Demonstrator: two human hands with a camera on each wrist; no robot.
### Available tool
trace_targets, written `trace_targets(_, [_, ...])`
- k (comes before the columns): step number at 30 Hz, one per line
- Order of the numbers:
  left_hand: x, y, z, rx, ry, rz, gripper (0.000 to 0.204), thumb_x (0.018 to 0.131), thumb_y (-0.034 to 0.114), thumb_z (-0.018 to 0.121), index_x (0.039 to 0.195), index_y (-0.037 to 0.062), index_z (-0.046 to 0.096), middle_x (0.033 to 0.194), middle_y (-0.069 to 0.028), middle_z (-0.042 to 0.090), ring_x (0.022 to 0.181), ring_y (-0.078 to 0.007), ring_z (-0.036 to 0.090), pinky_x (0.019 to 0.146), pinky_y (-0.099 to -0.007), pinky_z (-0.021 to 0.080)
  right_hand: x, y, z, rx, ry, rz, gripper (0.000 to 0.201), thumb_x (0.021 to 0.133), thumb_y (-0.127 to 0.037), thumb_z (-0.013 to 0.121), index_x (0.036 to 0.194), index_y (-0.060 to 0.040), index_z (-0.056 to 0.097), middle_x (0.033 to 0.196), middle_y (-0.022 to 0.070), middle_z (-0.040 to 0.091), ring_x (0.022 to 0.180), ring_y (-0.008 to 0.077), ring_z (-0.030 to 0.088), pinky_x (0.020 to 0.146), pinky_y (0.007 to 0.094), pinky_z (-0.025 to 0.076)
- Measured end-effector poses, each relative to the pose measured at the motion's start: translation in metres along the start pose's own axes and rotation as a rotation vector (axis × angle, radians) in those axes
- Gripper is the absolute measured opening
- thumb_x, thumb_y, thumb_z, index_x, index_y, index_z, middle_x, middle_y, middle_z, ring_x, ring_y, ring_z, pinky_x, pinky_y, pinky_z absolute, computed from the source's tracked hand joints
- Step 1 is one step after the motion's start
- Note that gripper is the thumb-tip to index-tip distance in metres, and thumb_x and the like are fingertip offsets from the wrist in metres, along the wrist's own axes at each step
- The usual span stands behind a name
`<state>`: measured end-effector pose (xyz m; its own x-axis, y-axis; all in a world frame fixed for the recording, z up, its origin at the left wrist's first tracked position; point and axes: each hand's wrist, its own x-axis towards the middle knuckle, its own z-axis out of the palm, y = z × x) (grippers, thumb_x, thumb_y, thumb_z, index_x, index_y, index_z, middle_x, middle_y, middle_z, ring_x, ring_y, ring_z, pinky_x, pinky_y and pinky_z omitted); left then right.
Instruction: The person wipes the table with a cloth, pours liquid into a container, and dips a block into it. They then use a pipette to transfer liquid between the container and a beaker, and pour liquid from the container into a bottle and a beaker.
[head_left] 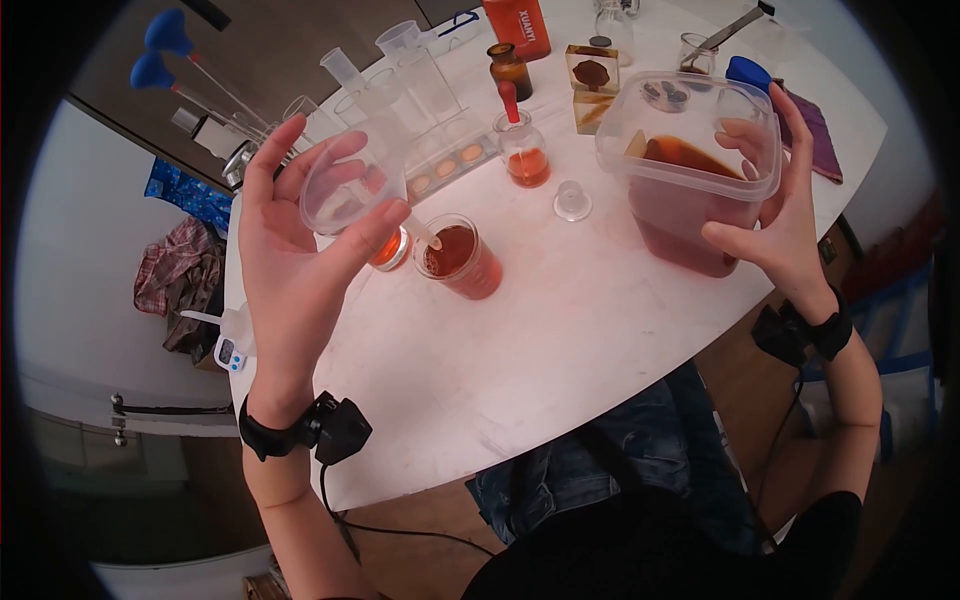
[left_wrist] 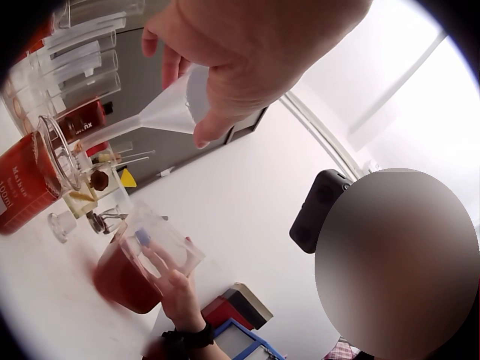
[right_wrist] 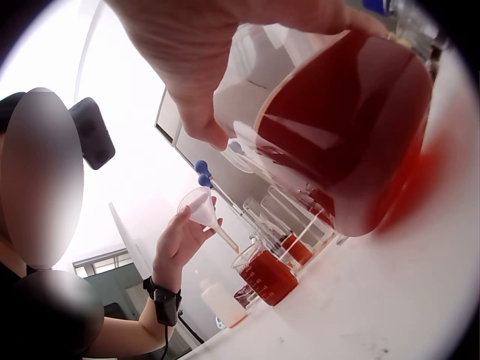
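Observation:
My left hand [head_left: 282,240] holds a translucent plastic funnel [head_left: 350,190] between thumb and fingers, on the left of the table. The funnel's stem slants down to the mouth of a glass beaker [head_left: 475,270] of red liquid. Printed volume marks show on the beaker [left_wrist: 26,184] in the left wrist view. At the right, my right hand [head_left: 785,220] grips a clear square plastic tub [head_left: 680,235] by its side, thumb on the near wall. The tub is tilted, with red-brown liquid inside. Some of the right fingers show through its wall.
Behind the beaker stand a vessel of orange liquid [head_left: 388,255] and a dropper bottle [head_left: 528,168] with a red bulb. A clear stopper [head_left: 572,205] lies between beaker and tub. Farther back are a brown bottle [head_left: 510,78], resin blocks [head_left: 592,72] and racked tubes [head_left: 430,80].

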<state>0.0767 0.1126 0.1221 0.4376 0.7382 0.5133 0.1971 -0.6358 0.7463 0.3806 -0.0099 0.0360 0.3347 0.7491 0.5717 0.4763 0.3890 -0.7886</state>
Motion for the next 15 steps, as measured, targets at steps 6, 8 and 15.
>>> trace_targets(6, [0.0,-0.002,0.004,-0.022,-0.017,-0.046,0.077,0.068,0.003,0.075,0.13,-0.0035,0.029,0.114,-0.0165,0.054,0.102,-0.0202,0.055,0.085,-0.0331,0.048,-0.004,0.003,-0.005,0.018,0.017,0.007,0.113,0.053,-0.019,0.081,0.142,-0.0172,0.012,0.119,0.0112,0.042,0.115,0.0245,0.043,0.097,0.0372,0.039])
trace_targets(8, [-0.001,-0.005,0.004,-0.031,-0.016,-0.054,0.078,0.068,0.003,0.075,0.13,-0.0038,0.028,0.114,-0.0162,0.054,0.102,-0.0204,0.055,0.086,-0.033,0.048,-0.005,0.003,-0.005,0.012,0.018,0.007,0.113,0.053,-0.018,0.081,0.142,-0.0174,0.011,0.119,0.011,0.042,0.115,0.0242,0.043,0.098,0.0373,0.039])
trace_targets(15, [-0.004,-0.011,0.003,-0.065,-0.004,-0.126,0.081,0.068,0.007,0.077,0.131,-0.0055,0.027,0.112,-0.0159,0.055,0.104,-0.0212,0.055,0.089,-0.0341,0.046,-0.007,0.003,-0.003,-0.018,0.008,-0.041,0.115,0.052,-0.019,0.082,0.142,-0.0179,0.01,0.12,0.0108,0.042,0.114,0.0236,0.042,0.099,0.0372,0.037])
